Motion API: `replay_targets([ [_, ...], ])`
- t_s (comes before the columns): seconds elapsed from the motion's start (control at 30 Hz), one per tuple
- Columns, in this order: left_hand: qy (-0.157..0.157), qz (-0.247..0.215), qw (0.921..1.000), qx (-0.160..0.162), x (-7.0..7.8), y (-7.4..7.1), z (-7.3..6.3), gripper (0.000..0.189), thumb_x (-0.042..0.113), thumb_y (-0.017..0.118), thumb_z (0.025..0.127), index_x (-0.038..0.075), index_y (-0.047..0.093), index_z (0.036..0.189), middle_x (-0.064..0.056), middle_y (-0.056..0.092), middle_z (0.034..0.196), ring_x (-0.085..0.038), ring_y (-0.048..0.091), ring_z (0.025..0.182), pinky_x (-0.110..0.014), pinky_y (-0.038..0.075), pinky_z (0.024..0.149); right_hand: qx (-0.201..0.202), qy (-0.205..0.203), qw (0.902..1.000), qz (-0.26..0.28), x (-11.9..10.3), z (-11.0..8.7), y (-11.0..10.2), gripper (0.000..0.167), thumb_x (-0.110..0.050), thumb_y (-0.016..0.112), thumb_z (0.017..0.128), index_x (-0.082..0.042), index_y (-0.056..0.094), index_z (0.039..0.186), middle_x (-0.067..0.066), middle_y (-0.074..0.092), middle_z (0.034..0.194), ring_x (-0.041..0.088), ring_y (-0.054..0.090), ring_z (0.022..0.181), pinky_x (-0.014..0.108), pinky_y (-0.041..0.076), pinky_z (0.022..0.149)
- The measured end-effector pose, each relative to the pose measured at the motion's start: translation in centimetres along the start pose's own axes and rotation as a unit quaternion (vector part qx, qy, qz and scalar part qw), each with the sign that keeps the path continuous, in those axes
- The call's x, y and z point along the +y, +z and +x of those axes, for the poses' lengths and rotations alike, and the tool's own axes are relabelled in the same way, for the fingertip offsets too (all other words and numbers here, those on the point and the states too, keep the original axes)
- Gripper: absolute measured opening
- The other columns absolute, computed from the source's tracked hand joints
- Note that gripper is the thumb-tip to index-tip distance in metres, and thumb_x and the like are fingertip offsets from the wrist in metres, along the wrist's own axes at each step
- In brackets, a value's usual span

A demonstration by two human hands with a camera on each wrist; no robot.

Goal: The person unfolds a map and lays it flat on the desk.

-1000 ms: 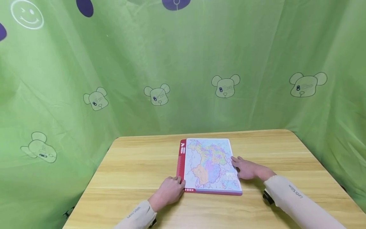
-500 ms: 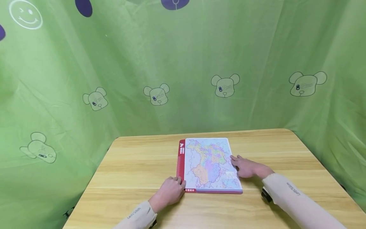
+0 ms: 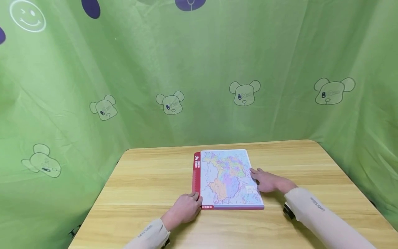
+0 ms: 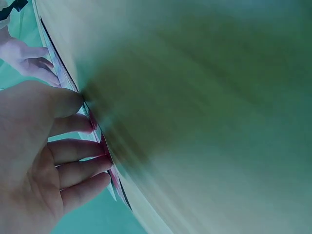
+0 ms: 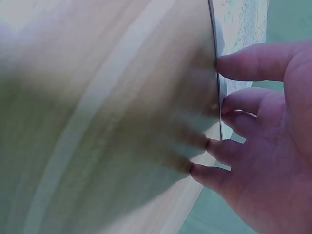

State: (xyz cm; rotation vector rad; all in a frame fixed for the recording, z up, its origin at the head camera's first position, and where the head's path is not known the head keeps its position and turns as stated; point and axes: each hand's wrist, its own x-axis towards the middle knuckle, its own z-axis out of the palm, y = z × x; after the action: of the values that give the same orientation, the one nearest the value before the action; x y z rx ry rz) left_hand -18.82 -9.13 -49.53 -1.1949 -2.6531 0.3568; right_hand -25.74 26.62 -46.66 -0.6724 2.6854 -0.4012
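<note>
Curtain [image 3: 62, 121]: green fabric, with a white smiley outline [image 3: 28, 16] at upper left and bear-head outlines [image 3: 173, 103] in a row behind the table.
Table [image 3: 143, 173]: light wood grain, rounded far corners.
Left hand [image 3: 187, 207]: at the near-left corner of the map sheet [image 3: 230, 176]; fingers extended and slightly spaced, tips touching the edge, thumb beside the same corner. Pale sleeve [image 3: 149, 235] behind it.
Sheet position: flat on the table, between the two hands, far edge close to the table's far edge.
Sheet axis: long axis runs near to far; red band [image 3: 196, 173] faces left, its white lettering turned sideways.
Sheet face: multicoloured map on pale blue, orange and violet areas toward the near end, white far border. Blue-and-mauve strip with a red label [image 3: 207, 207] along the near edge; whether this is a second layer cannot be told.
Sheet shift: turned slightly counterclockwise since one second earlier; near edge now level across the head view. Both hands remain at their places.
Right hand [image 3: 268, 182]: at the right edge; fingers spread, slightly bent, index fingertip and thumb tip at the edge.
Right cuff: pale, black device [image 3: 288, 211] at the wrist.
</note>
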Motion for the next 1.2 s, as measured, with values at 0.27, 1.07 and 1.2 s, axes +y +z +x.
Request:
replay_targets([
  [0.27,0.002,-0.009,1.0000,-0.001,-0.2,-0.4,0.1,0.031,0.035,0.060,0.091,0.012,0.067,0.111,-0.008,0.066,0.115,-0.019,0.065,0.098,-0.027,0.055,0.071,0.018,-0.003,0.9998,-0.004,0.4,-0.2,0.3,0.065,-0.010,0.054,0.083,0.012,0.032,0.140,0.028,0.022,0.149,0.053,0.015,0.134,0.063,0.015,0.107],
  [1.07,-0.015,-0.021,0.9993,-0.028,0.1,-0.3,0.2,0.034,0.036,0.056,0.094,0.011,0.064,0.116,-0.008,0.063,0.120,-0.022,0.062,0.106,-0.030,0.055,0.076,0.030,-0.009,0.9994,-0.012,0.8,-0.4,0.6,0.061,-0.010,0.053,0.086,0.012,0.034,0.140,0.029,0.023,0.149,0.053,0.015,0.134,0.062,0.015,0.107],
  [1.2,-0.017,-0.025,0.9990,-0.032,0.1,-0.4,0.2,0.036,0.036,0.056,0.094,0.012,0.064,0.119,-0.009,0.062,0.123,-0.023,0.061,0.110,-0.032,0.055,0.078,0.036,-0.015,0.9990,-0.022,0.7,-0.8,0.8,0.055,-0.010,0.050,0.090,0.013,0.036,0.138,0.030,0.025,0.147,0.053,0.017,0.133,0.062,0.017,0.107],
])
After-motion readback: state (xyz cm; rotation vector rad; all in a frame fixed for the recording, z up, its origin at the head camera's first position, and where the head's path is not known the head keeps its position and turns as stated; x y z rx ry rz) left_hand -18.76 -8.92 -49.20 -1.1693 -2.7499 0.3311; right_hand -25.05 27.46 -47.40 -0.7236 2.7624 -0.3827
